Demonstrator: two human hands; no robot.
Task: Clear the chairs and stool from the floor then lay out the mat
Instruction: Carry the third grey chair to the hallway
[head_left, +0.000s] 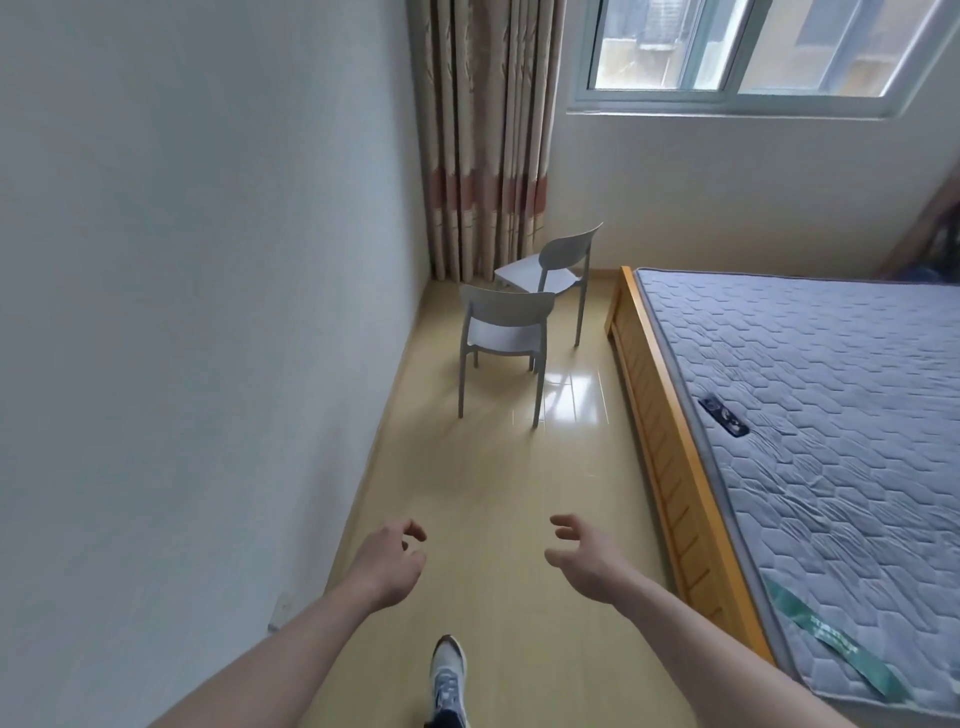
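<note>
Chairs, two: near chair (503, 332) at 12 o'clock, far chair (556, 262) just behind. Left hand (388, 561) and right hand (584, 556) loosely curled, holding nothing.

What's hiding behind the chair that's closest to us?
Behind the nearer white plastic chair stands a second white plastic chair, then the beige striped curtain. The nearer chair's backrest covers part of the second chair's seat and front legs.
</note>
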